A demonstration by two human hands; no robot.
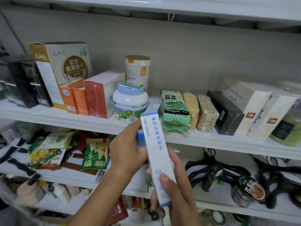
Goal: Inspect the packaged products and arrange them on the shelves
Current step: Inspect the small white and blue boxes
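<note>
1. Nearest the camera, the right hand (172, 194) grips the lower end of a long white-and-blue toothpaste box (154, 144), thumb on its front face and fingers (177, 163) curled round behind.
2. The left hand (128, 152) clasps the box's upper half from the side. The carton is held tilted in the air in front of the shelves and touches none of them.
3. The carton looks light: stiff card with smooth faces, likely to dent if squeezed. A hold across its narrow sides near the middle seems safest.
4. Beyond it, the white middle shelf (101, 123) carries a blue-lidded jar (130, 101) and a green bean pack (175, 108), with a narrow gap between them.
5. On the lower shelf (65, 178), snack bags (95, 155) and black hangers (211, 168) lie in loose heaps.
6. A plain grey wall (179, 54) backs the dim unit.
</note>
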